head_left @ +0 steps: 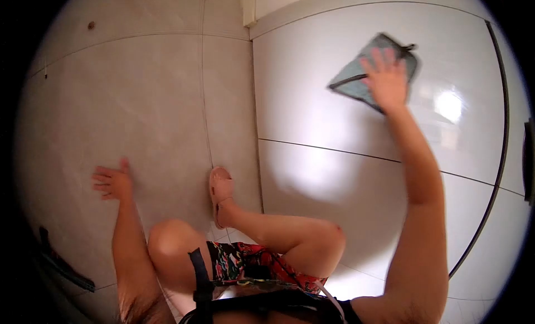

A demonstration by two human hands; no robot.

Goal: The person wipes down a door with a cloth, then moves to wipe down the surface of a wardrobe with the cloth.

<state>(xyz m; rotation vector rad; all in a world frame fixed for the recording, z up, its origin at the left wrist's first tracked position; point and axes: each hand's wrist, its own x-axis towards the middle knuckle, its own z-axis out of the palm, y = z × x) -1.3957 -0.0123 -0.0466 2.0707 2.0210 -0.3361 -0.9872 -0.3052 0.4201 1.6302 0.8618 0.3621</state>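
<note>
A grey-green cleaning cloth (356, 73) with dark edging and a small dark loop lies against the glossy white tiled wall (312, 106) at upper right. My right hand (386, 81) rests flat on top of it, fingers spread, covering part of the cloth. On the left, my left hand (113, 182) is apart from the cloth, with its fingers stretched out over the beige tiled floor (128, 101). Whether its palm touches the floor I cannot tell. It holds nothing.
My bent knees and a foot in a pink slipper (222, 182) are between my arms. A dark strip (506, 112) curves down the wall's right side. Dark straps (72, 276) show at lower left. A round brown spot (91, 25) marks the floor.
</note>
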